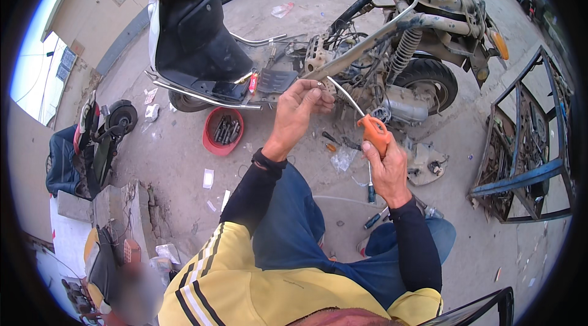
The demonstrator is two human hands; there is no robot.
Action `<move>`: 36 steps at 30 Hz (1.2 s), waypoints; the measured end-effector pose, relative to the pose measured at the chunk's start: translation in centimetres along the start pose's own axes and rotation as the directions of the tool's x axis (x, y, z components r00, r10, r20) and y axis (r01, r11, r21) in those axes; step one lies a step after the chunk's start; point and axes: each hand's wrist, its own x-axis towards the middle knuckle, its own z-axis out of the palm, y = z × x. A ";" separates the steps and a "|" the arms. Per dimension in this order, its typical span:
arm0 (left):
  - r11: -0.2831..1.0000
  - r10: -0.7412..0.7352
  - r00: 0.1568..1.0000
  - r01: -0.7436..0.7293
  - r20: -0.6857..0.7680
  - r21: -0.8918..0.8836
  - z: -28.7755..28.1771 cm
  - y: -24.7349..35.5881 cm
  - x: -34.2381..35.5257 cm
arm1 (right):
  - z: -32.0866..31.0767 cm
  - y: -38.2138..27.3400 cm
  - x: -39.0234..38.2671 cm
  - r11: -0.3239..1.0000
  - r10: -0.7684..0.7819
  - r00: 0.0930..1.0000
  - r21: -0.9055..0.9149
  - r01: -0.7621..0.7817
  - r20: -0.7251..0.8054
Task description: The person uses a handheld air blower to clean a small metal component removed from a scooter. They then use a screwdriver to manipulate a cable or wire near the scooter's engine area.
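My left hand (298, 112) is raised in front of the stripped scooter (367, 50), its thumb and fingers pinched together. A tiny part (319, 85) shows at its fingertips, too small to name. My right hand (388, 172) is closed around the handle of an orange-handled tool (375, 132). The tool's long, pale, slightly bent shaft points up and left, its tip near my left fingers and in front of the scooter's frame. Behind my hands lie the exposed engine and wiring. A red tube (253, 81) stands on the scooter's footboard.
A red bowl (206, 140) of dark sockets or similar parts sits on the ground at left. Below the engine lie a clear plastic bag (344, 158), a screwdriver (371, 194) and a metal cover (429, 164). A blue-edged metal rack (517, 179) stands at right; another two-wheeler (92, 148) is at far left.
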 end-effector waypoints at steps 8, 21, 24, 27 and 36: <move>0.899 -0.038 0.999 0.046 0.027 -0.435 -1.2 -2.0 1.6 | 0.2 -0.3 0.0 0.998 0.027 1.000 0.051 -0.028 0.005; 0.774 -0.056 0.995 -0.011 -0.086 -0.633 -0.6 -2.5 1.7 | 0.2 -1.0 -0.1 0.997 -0.007 0.999 -0.071 0.010 0.043; 0.788 -0.060 0.992 -0.020 -0.109 -0.615 -0.3 -2.3 1.6 | 0.3 -0.6 -0.2 0.995 -0.025 0.998 -0.097 0.031 0.056; 0.803 -0.046 0.993 -0.027 -0.108 -0.595 -0.2 -2.0 1.5 | 0.3 -0.8 -0.1 0.995 -0.024 0.998 -0.095 0.029 0.056; 0.857 -0.030 0.988 -0.054 -0.154 -0.513 0.5 -1.5 1.1 | 0.0 -1.0 -0.1 0.996 0.000 0.999 -0.088 0.004 0.052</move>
